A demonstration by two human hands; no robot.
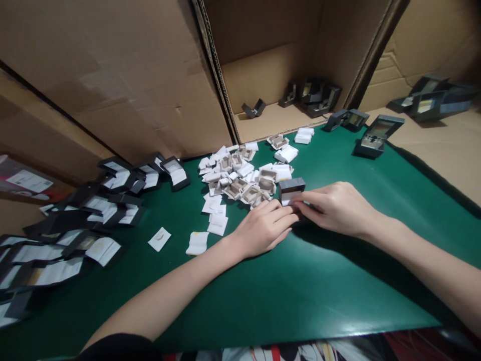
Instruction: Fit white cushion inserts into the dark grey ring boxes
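A small dark hinged jewelry box point(292, 185) stands with its lid raised, between my two hands on the green table. My left hand point(264, 226) lies palm down with its fingers curled round the front of the box, holding it. From the right, my right hand point(336, 206) pinches thumb and fingers at a white insert point(288, 199) inside the box. The fingers hide the lower half of the box. Just behind my left hand is a heap of crumpled white card inserts point(236, 188), some showing brown insides.
Several open dark boxes with white papers point(108, 208) crowd the left side. An empty-looking open box point(376, 136) stands at the right. More boxes point(313, 95) sit inside a cardboard carton point(259, 60) at the back. A loose white card point(160, 239) lies on the green table point(300, 301).
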